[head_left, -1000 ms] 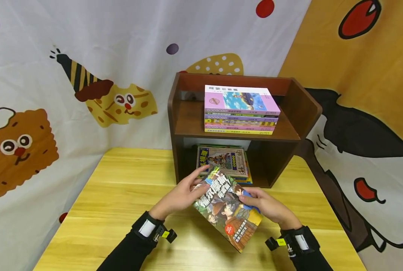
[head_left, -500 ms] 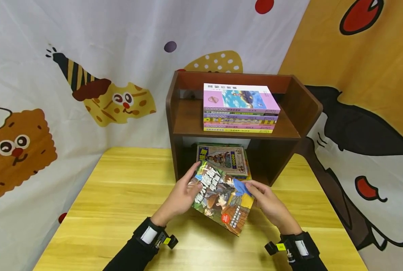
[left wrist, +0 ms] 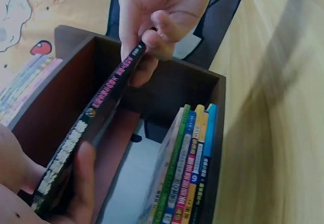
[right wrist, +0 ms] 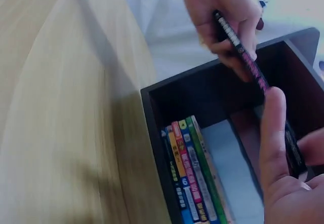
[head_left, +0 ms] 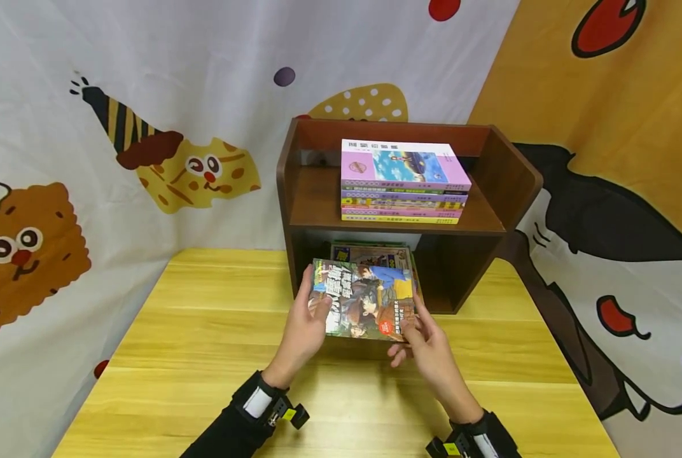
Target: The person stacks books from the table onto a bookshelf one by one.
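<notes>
A comic-style paperback book with an illustrated cover is held level between both hands, just in front of the shelf's lower compartment. At its left end my left hand grips it, thumb on the cover and fingers beneath. My right hand pinches the near right corner. The dark book spine shows in the left wrist view, with the right hand at its far end. Behind and below the book, a stack of books lies in the lower compartment, partly hidden; their coloured spines show in the right wrist view.
The brown two-tier bookshelf stands at the back of the wooden table. Its upper tier bears a pile of books topped by a pink one. A patterned cloth hangs behind.
The book has turned from a slant to nearly square with the shelf and moved up towards the lower compartment. My right hand has shifted from its right side to the near right corner.
</notes>
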`<control>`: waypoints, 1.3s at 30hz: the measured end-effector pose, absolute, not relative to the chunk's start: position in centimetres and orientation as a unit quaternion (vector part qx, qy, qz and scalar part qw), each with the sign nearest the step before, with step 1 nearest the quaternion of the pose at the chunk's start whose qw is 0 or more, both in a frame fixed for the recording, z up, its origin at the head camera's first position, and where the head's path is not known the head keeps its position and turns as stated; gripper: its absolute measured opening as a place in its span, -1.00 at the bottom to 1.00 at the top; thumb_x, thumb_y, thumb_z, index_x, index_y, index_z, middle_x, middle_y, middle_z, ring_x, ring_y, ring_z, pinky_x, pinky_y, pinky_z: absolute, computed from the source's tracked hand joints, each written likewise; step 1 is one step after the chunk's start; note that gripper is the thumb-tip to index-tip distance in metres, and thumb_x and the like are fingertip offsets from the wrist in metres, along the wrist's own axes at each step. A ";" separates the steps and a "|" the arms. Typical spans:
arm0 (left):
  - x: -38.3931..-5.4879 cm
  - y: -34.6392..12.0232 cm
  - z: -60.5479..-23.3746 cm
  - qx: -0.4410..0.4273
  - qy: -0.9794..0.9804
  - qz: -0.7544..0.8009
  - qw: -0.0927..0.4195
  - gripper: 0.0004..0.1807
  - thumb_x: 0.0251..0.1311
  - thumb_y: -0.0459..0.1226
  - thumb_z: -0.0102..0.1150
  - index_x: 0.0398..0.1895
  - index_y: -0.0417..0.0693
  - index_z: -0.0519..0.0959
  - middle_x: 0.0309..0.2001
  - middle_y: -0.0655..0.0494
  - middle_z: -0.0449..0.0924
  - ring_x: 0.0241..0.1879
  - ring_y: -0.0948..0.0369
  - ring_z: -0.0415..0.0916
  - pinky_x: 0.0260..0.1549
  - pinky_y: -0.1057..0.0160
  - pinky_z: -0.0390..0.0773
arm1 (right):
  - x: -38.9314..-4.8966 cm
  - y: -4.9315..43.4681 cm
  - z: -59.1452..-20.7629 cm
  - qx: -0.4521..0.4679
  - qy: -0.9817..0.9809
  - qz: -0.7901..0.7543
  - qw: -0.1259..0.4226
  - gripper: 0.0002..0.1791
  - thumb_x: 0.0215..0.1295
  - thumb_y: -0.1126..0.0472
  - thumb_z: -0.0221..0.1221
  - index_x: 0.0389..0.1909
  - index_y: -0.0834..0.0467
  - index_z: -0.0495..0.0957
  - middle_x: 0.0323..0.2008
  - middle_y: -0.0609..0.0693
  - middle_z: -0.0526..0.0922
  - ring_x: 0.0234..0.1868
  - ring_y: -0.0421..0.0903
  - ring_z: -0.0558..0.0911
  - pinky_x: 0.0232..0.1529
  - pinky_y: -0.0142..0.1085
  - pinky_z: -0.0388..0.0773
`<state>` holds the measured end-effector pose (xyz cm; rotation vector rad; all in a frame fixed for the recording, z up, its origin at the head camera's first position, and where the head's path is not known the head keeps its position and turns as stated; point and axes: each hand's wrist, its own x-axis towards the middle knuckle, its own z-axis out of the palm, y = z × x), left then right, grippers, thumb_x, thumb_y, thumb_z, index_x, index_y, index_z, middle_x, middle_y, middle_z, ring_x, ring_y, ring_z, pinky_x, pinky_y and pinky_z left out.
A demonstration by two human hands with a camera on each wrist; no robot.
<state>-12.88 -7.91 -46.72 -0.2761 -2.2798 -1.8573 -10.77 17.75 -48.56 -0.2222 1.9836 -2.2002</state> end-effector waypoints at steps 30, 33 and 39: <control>-17.8 -8.7 -50.0 -0.024 -0.701 -0.699 -0.141 -0.03 0.13 -0.06 0.25 0.46 -0.07 -0.11 0.13 -0.14 0.46 -0.30 -0.04 0.58 -0.29 0.02 0.64 | -17.2 21.3 -51.5 -0.012 0.673 -0.726 0.142 -0.08 0.25 0.01 0.17 0.47 -0.01 -0.20 0.07 0.21 0.38 -0.33 0.04 0.59 -0.45 -0.28 0.63; -17.6 -8.9 -50.5 -0.036 -0.729 -0.665 -0.158 0.09 -0.02 -0.08 0.37 0.47 0.01 -0.15 0.20 -0.16 0.34 -0.33 -0.04 0.58 -0.25 -0.06 0.61 | -17.3 21.6 -51.9 -0.022 0.688 -0.710 0.147 0.01 0.14 0.06 0.27 0.47 -0.08 -0.20 0.09 0.20 0.38 -0.29 0.16 0.58 -0.44 -0.24 0.64; -17.7 -8.7 -51.2 -0.044 -0.805 -0.580 -0.119 0.08 -0.01 -0.03 0.36 0.47 -0.02 -0.12 -0.29 -0.07 0.49 -0.54 0.05 0.56 -0.47 -0.05 0.61 | -17.7 21.2 -52.1 0.002 0.748 -0.650 0.134 -0.01 0.10 -0.04 0.29 0.46 -0.10 -0.09 0.02 0.18 0.48 -0.28 0.34 0.53 -0.43 -0.17 0.65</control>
